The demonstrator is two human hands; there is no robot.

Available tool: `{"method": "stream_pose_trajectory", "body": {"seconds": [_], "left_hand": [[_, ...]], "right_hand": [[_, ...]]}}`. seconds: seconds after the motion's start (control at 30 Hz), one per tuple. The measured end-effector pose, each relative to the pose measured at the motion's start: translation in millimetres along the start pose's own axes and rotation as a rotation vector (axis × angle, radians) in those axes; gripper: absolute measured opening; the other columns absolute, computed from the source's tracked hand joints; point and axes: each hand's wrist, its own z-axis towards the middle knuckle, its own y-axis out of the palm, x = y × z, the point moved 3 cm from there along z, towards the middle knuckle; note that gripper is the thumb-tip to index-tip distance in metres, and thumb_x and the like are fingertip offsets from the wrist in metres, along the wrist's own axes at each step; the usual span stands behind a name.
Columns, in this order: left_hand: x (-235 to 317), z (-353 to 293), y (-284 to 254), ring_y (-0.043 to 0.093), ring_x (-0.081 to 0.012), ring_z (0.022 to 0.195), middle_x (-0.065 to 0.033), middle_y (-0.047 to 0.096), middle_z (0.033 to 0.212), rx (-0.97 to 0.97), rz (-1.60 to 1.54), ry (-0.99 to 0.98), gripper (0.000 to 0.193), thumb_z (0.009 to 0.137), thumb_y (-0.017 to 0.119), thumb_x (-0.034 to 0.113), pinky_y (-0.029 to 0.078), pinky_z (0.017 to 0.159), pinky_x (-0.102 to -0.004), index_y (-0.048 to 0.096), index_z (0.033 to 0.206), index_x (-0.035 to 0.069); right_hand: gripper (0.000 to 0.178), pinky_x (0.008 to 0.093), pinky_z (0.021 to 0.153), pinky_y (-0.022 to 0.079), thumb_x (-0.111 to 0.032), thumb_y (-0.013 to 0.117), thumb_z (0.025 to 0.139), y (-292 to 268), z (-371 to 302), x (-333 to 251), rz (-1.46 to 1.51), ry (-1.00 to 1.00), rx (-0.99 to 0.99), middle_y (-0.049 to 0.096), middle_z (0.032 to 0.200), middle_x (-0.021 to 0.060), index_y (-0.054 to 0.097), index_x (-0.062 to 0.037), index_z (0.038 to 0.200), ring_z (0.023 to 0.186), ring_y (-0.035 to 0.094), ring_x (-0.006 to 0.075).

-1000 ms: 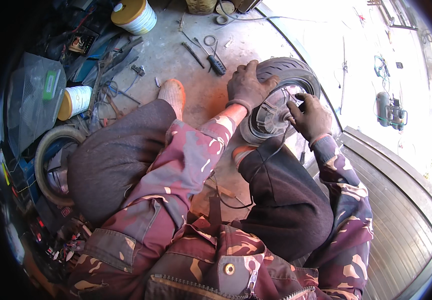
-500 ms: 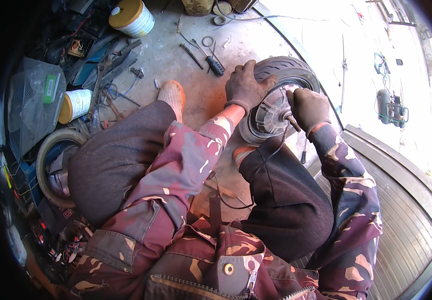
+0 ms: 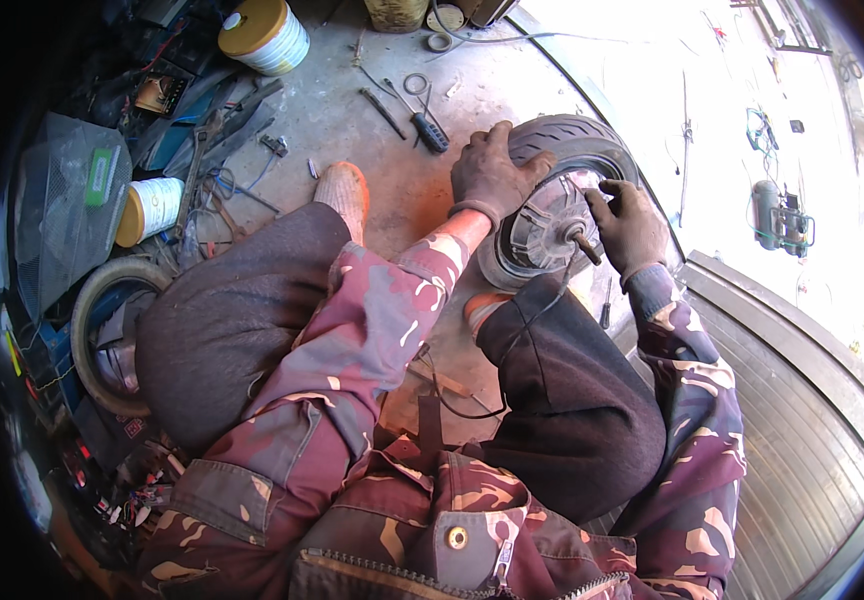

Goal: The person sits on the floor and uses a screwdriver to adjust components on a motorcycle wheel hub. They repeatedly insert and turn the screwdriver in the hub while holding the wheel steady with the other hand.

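Note:
A motor wheel with a black tyre [image 3: 577,135] and a round grey metal hub [image 3: 542,228] stands tilted between my feet. My left hand [image 3: 492,175], in a dark dirty glove, grips the tyre's left side, thumb spread toward the rim. Beside the hub's right edge is my right hand [image 3: 634,230], also gloved. Its thumb and forefinger are apart and bent toward the hub face; I see nothing between them. A short axle [image 3: 585,246] sticks out of the hub, and a black cable [image 3: 542,312] runs down from it over my right leg.
A black-handled tool [image 3: 430,132] and a dark rod [image 3: 384,112] lie on the concrete floor ahead. Wire spools [image 3: 270,40], another tyre [image 3: 87,330] and a mesh basket [image 3: 67,215] crowd the left. Ribbed metal panelling [image 3: 782,420] is at right, a small compressor [image 3: 780,215] beyond.
My right hand has moved slightly right and down off the hub face, and its closed fingers have come apart. The left hand and the wheel stay in place.

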Motion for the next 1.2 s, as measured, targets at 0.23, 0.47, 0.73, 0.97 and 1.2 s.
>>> {"method": "stream_pose_trajectory", "body": {"seconds": [0.23,0.47,0.73,0.97,1.2], "left_hand": [[0,0,1,0.064,-0.0424,0.126,-0.0240,0.064,0.135,0.002,0.000,-0.003,0.087,0.084,0.078,0.072,0.055,0.102,-0.0512,0.058,0.146,0.015],[4,-2,-4,0.063,-0.0400,0.132,-0.0237,0.065,0.139,-0.054,0.003,-0.057,0.090,0.084,0.080,0.070,0.053,0.109,-0.0484,0.059,0.150,0.012],[6,-3,-7,0.063,-0.0404,0.132,-0.0236,0.064,0.140,-0.030,0.004,-0.033,0.090,0.084,0.080,0.070,0.053,0.109,-0.0484,0.059,0.150,0.011],[1,-3,-1,0.065,-0.0429,0.126,-0.0236,0.065,0.134,0.013,-0.005,0.009,0.084,0.085,0.079,0.070,0.056,0.101,-0.0523,0.059,0.144,0.014],[1,-3,-2,0.064,-0.0422,0.128,-0.0237,0.065,0.136,0.003,0.000,-0.002,0.086,0.085,0.079,0.071,0.055,0.104,-0.0510,0.059,0.146,0.014]], "right_hand": [[0.035,0.0486,0.079,0.058,-0.043,0.071,0.101,-14,12,-17,-0.405,-0.423,-0.084,0.076,0.092,0.0135,0.077,-0.0093,0.093,0.090,0.076,0.0373],[0.053,0.0507,0.086,0.058,-0.058,0.066,0.101,17,7,2,0.022,0.220,-0.259,0.079,0.094,0.0222,0.077,-0.0062,0.101,0.096,0.077,0.0429],[0.051,0.0523,0.089,0.058,-0.056,0.063,0.102,18,6,-3,-0.056,0.180,-0.239,0.079,0.098,0.0233,0.078,-0.0075,0.106,0.099,0.076,0.0436],[0.051,0.0507,0.087,0.058,-0.055,0.063,0.103,28,6,2,0.067,0.229,-0.228,0.079,0.097,0.0225,0.079,-0.0073,0.103,0.097,0.077,0.0416],[0.048,0.0412,0.078,0.058,-0.051,0.070,0.102,41,1,13,0.442,0.415,-0.254,0.079,0.083,0.0154,0.080,-0.0048,0.093,0.082,0.078,0.0280]]}}
